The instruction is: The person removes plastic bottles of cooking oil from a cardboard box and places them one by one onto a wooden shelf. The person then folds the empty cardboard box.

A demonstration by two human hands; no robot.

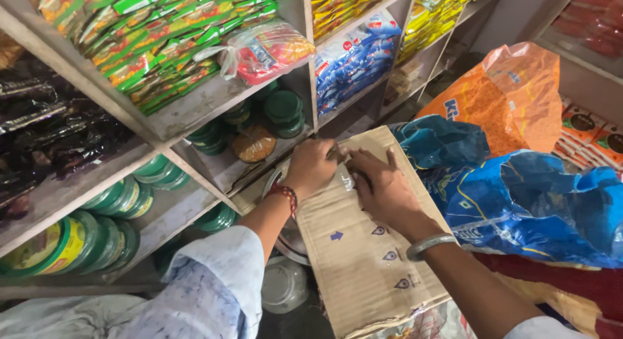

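Cardboard box [363, 248] is seen lying flat and closed in front of the shelves [195, 112], its top flap facing up, with a blue sack [519, 209] just beside it on the right. The left hand [310, 167] is curled over the far edge of the box, fingers closed in a narrow grip on a strip of clear tape [344, 176] at the seam. The right hand [383, 186] is laid flat on the box top, fingertips pressed at the same strip; whether it pinches the tape cannot be told. A red bracelet [285, 195] is worn on the left wrist, a metal bangle [429, 245] on the right. Green-lidded jars [117, 199] are stacked on the lower shelves.
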